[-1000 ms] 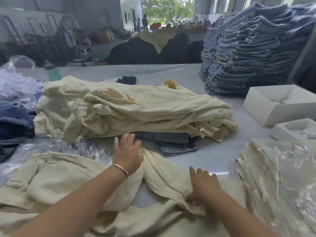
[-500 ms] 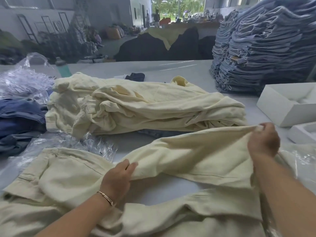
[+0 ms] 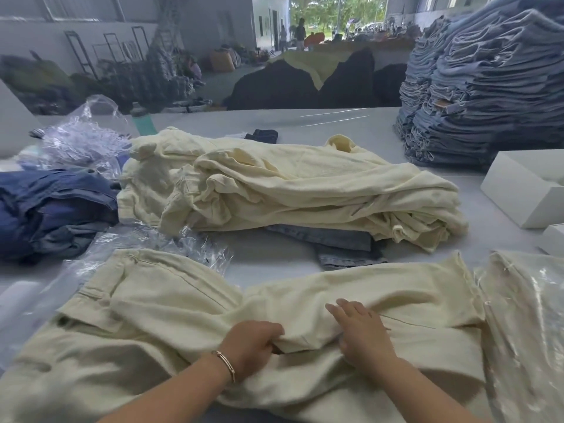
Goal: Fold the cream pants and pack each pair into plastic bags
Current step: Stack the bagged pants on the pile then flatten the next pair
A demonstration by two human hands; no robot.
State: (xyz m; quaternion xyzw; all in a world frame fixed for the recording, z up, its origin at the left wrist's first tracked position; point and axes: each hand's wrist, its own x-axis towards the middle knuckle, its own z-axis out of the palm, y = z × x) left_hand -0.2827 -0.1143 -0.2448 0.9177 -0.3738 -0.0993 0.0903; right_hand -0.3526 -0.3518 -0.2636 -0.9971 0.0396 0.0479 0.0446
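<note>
A pair of soft cream cotton pants (image 3: 189,315) lies spread across the near edge of the pale grey worktop (image 3: 274,257), waistband to the left and one leg laid over the other. The left hand (image 3: 248,346), a thin metal bracelet at its wrist, has its grip closed on a bunched fold of the cloth near the crotch, while the right hand (image 3: 361,331) lies flat and open, fingers straight, pressing the upper leg. To do this step well, it seems best to hold the pinched fold steady and sweep the flat palm outward toward the hem, so the seams line up and creases leave before the next fold. The weave looks matte, limp and easily wrinkled. Behind sits a loose heap of unfolded cream pants (image 3: 290,190); at right, glossy, crinkled clear plastic bags holding folded cream pairs (image 3: 525,325).
</note>
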